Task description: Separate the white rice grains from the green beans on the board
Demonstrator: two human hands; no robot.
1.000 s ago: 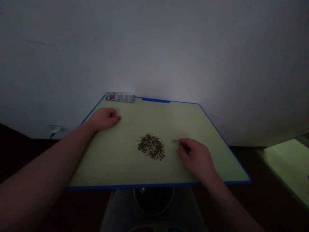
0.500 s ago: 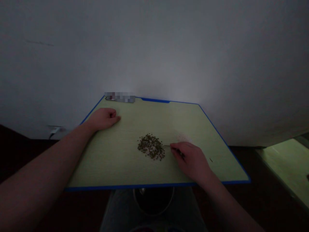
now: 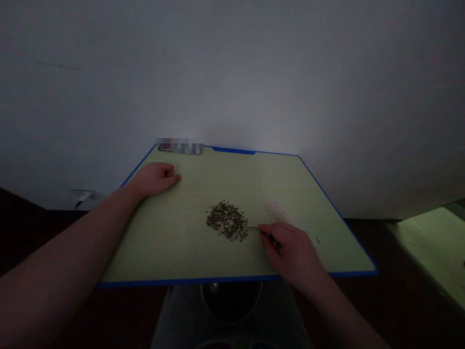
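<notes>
My right hand (image 3: 290,247) is closed around a slim, pale tool that looks like tweezers (image 3: 253,228). Its thin tip points left, at the right edge of a loose pile of small green and brown seeds or beans (image 3: 227,220). Behind the hand lies a patch of fine whitish grains (image 3: 278,210), partly covered by the fingers. My left hand (image 3: 156,178) rests on the board's left side, fingers curled in and thumb lying forward; I see nothing held in it.
The pale yellow board (image 3: 174,252) has a blue edge. At its far left corner lies a flat, blurred-out object (image 3: 181,146). A small dark sliver (image 3: 317,240) lies right of my right hand. Below the front edge stands a dark round container (image 3: 231,305). A wall rises behind.
My right hand has drawn back slightly toward me and to the right with the tool, uncovering more of the whitish grains. The left hand stays where it was.
</notes>
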